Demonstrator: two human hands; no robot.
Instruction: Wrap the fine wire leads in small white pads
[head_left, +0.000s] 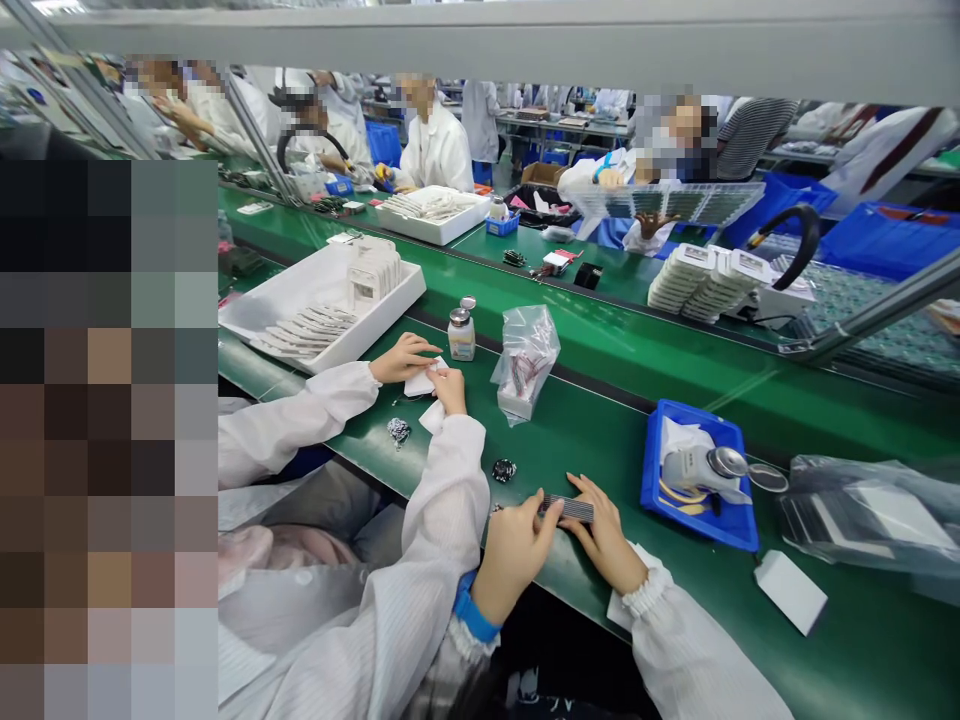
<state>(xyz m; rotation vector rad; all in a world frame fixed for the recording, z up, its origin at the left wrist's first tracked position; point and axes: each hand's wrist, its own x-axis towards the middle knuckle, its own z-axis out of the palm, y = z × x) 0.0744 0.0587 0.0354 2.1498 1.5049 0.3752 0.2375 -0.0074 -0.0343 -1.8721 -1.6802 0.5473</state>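
A small dark grey block with a striped top (568,508) is between my two hands, near the front edge of the green bench. My left hand (517,550), with a blue band at the wrist, pinches its left end between thumb and fingers. The fingers of my right hand (606,530) close on its right end. Just beyond my left hand lies a small black coiled bundle (504,470). Under my right wrist a white flat piece (619,608) shows in part. What my palms cover is hidden.
To the right stand a blue tray (651,480) with a metal-capped bottle (690,466), a white box (791,592) and a plastic bag of flat pieces (870,515). At left, a co-worker's hands (409,358) hold a white piece near a bottle (461,335) and a bagged box (517,400).
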